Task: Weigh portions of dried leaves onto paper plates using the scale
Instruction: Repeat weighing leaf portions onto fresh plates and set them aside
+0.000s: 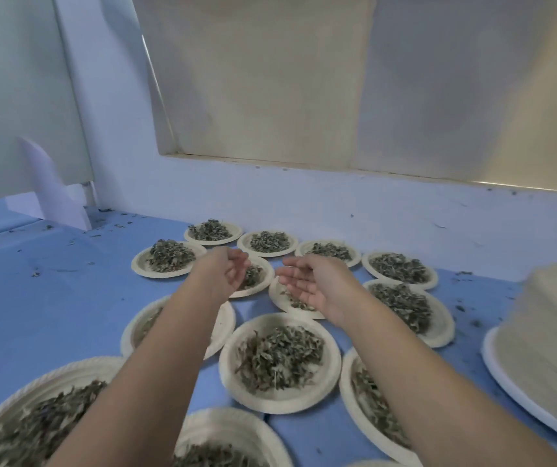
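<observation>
Several white paper plates with heaps of dried grey-green leaves cover the blue table (51,298). One full plate (229,365) lies in the middle, below my arms. My left hand (228,269) and my right hand (310,284) reach out side by side, palms facing each other, fingers apart, holding nothing. They hover over two plates in the middle row, one (260,284) under the left hand and one (278,298) under the right. No scale is in view.
A tall stack of unused paper plates (546,332) stands at the right edge. A white folded paper (54,190) leans at the back left. Loose leaf crumbs (115,225) dot the table by the pale wall (337,203).
</observation>
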`<state>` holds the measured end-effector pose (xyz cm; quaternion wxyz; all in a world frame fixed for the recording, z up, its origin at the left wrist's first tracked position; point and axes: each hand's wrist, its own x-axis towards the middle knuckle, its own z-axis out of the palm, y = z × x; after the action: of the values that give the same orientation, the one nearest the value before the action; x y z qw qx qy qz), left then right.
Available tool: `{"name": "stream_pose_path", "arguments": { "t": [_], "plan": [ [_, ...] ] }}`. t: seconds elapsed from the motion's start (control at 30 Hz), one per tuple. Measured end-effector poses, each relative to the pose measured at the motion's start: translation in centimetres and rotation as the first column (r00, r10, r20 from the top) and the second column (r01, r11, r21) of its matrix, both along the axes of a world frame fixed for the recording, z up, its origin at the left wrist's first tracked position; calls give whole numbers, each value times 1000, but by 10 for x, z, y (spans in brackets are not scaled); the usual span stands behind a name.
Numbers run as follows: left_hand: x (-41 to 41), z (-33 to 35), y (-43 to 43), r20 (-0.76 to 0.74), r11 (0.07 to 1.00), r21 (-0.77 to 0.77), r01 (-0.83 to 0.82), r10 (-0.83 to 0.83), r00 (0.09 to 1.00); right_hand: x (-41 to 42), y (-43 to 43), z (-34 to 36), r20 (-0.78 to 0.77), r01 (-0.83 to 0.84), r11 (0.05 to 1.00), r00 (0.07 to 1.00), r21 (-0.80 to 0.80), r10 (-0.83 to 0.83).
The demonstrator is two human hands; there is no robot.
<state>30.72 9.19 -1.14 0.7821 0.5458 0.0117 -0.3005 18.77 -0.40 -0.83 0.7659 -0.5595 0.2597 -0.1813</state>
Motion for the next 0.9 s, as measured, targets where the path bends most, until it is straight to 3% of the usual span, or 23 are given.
{"name": "stream_pose_path", "arguments": {
  "t": [0.17, 0.27, 0.53, 0.6, 0.7, 0.77, 0.83, 0.9],
  "plan": [
    [-95, 21, -30, 20, 985, -66, 158, -157, 987, -78, -20, 15, 52, 82, 995, 996, -55, -79],
    [-150, 31, -48, 15, 968, -135, 211, -211, 977, -129, -36, 24, 64, 162, 968, 986, -194, -152],
    [-273, 23, -88, 40, 923, -211, 322, -321, 946, -246, -74, 32, 176, 364, 757, 930, -543, -321],
    [-294, 16, -94, 41, 914, -205, 351, -350, 936, -266, -85, 26, 214, 446, 643, 887, -622, -408],
    [-313, 7, -99, 40, 920, -203, 335, -335, 942, -289, -97, 16, 223, 398, 236, 814, -886, -537],
    [-321, 2, -100, 26, 924, -225, 310, -313, 950, -300, -101, 11, 222, 301, 56, 805, -952, -550],
    [-326, -3, -100, 12, 925, -235, 299, -304, 952, -307, -104, 7, 156, 185, 1, 829, -983, -537],
    [-329, -5, -100, 0, 927, -236, 292, -301, 954, -312, -106, 5, 78, 102, 17, 850, -995, -521]
  ]
}}
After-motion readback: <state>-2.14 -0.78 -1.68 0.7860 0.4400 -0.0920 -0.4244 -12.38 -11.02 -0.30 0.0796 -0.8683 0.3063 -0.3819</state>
